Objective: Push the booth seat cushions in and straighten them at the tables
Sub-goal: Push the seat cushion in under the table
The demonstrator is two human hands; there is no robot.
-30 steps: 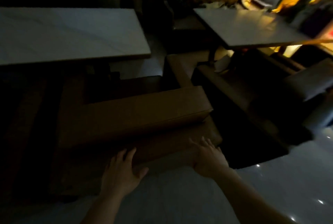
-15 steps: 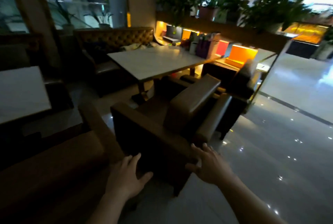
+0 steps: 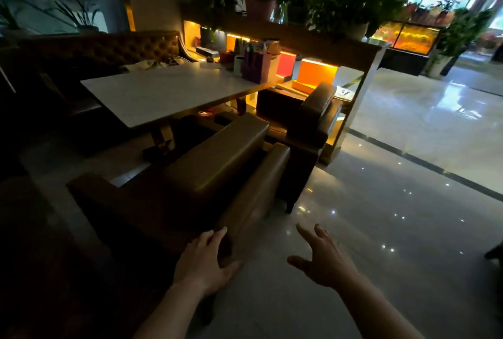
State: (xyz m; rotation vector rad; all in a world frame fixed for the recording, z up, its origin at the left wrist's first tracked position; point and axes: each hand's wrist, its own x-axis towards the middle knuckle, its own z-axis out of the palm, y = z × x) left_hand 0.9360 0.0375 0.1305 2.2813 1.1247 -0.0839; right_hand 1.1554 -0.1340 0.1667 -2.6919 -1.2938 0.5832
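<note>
A brown leather armchair stands at the near side of a white-topped table, its back cushion toward me. My left hand is open, fingers spread, at the chair's near right corner; whether it touches is unclear. My right hand is open over the glossy floor to the right of the chair, holding nothing. A second, darker armchair sits beyond it at the same table. A tufted brown booth bench runs along the table's far side.
A wooden divider shelf with potted plants and lit orange niches stands behind the table. Bags and small items sit on the table's far end. Polished tile floor stretches to the right. Dark seating fills the left.
My view swung right, from a brown seat by another table to this armchair. Both hands stayed open; the right one has moved off the chair to over the floor.
</note>
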